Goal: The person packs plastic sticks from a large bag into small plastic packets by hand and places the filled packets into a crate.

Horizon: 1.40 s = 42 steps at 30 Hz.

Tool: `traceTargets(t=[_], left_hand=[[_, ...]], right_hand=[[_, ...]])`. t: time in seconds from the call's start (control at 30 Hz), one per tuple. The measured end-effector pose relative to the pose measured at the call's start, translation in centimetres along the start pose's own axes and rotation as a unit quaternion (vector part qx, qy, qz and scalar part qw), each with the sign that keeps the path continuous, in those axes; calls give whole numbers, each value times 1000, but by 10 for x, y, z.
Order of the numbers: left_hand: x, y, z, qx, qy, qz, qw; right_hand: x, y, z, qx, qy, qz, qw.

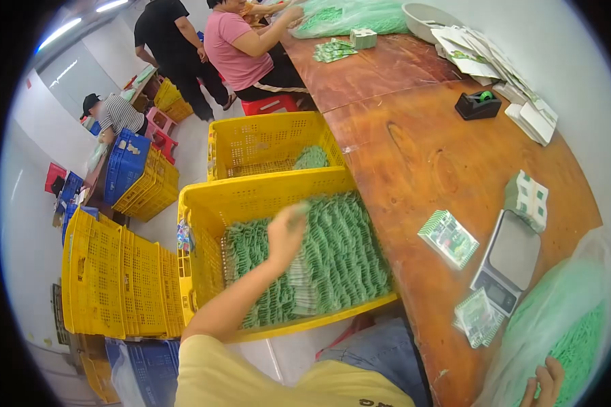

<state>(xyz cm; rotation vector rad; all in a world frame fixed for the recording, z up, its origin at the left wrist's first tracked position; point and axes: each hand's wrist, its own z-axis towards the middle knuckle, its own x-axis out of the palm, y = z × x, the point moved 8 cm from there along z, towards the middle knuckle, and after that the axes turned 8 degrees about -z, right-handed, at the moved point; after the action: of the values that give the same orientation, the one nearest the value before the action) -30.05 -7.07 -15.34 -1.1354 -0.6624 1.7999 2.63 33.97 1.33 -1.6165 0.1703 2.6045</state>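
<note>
Green packets (349,254) in yellow crate (268,193), left hand (286,234) blurred, grip unclear, scale (517,249), stacked crates (102,275)

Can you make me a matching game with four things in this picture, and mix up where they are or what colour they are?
Column one
1. Left hand
2. Right hand
3. Tape dispenser
4. Scale

Column two
A. Grey, on the wooden table
B. Over the green packets in a yellow crate
C. Black, with a green roll
D. At the clear bag with green stuff inside

Right pairs: 1-B, 2-D, 3-C, 4-A
</note>
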Motion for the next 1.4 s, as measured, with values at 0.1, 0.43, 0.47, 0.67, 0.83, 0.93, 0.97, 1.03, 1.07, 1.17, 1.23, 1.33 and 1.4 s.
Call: traceTargets(t=[0.1,0.43,0.47,0.67,0.83,0.93,0.97,1.03,1.07,1.17,1.23,1.33,1.4], left_hand=[[-13,108,-4,-85,-52,92,991],[39,253,-93,-332,218,142,907],[46,216,-109,-463,73,-78,880],[40,304,-92,-329,137,123,926],[6,277,-7,-179,70,113,975],[28,101,20,69,83,45,993],[47,11,5,74,93,-24,993],[84,-98,-26,18,176,-176,968],[105,-169,-60,93,257,-236,933],[155,-234,-166,297,307,-199,882],[182,-276,-202,296,399,-314,809],[208,-253,-222,114,427,-321,838],[216,-246,-221,72,424,-329,840]], right_hand=[[4,4,-3,-3,1,19,1000],[-58,-86,-90,318,-134,-2,938],[-70,-92,-100,382,-209,45,899],[-33,-83,-119,290,111,-51,949],[-20,-90,-159,356,120,9,927],[-32,-108,-155,420,50,-19,906],[-36,-115,-150,435,21,-33,899],[-15,-132,-133,365,41,-94,925],[-7,-135,-126,328,47,-124,935],[-15,-145,-115,325,12,-69,943],[-40,-161,-109,371,-25,-55,927],[-48,-190,-109,395,-6,-67,916],[-42,-211,-102,393,15,-87,915]])
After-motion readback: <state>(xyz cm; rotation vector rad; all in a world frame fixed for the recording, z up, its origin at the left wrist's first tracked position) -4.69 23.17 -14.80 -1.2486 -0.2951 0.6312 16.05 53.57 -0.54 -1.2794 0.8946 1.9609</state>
